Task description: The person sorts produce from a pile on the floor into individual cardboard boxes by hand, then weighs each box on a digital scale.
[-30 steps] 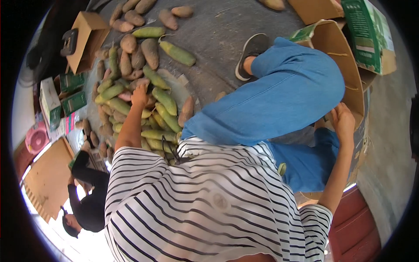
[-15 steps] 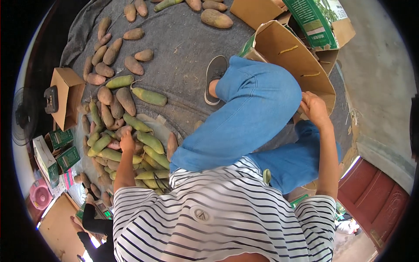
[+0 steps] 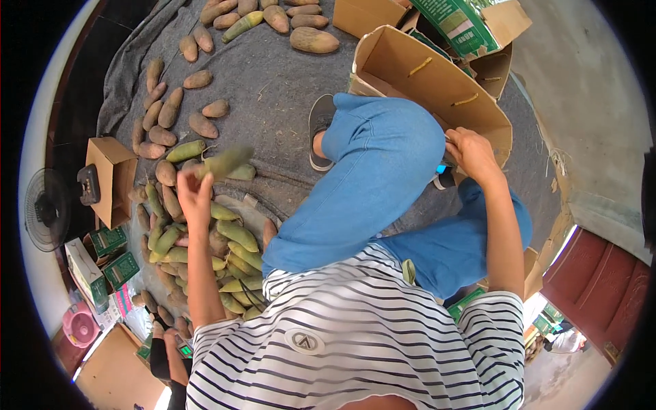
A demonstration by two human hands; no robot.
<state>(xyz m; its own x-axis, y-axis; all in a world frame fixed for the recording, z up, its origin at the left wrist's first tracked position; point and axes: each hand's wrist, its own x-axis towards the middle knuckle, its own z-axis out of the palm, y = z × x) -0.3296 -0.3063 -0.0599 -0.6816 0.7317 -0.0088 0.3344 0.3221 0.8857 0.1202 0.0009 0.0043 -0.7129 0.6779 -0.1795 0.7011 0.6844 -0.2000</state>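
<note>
My left hand [image 3: 196,195] is raised above the heap with its fingers closed round a green radish [image 3: 229,161], blurred by motion. Beneath it lie more long green radishes [image 3: 239,236], mixed with brownish-pink root vegetables [image 3: 203,125] that also spread across the dark cloth. On the right, my right hand [image 3: 473,156] is closed at the near edge of an open cardboard box [image 3: 471,113] with yellow cord handles. The fingertips are partly hidden behind my raised knee, and the hand appears to grip the box's edge.
More green-and-brown boxes [image 3: 458,27] stand behind the open box. At the left are a small carton [image 3: 113,181], a black fan [image 3: 48,210] and a pink basin [image 3: 80,324]. Another person's arm [image 3: 176,362] shows at the lower left. Dark cloth [image 3: 273,89] covers the floor.
My left hand has come up from the heap and now carries a green radish, swung upward and blurred. My right hand stays by the box edge. The whole view has shifted slightly.
</note>
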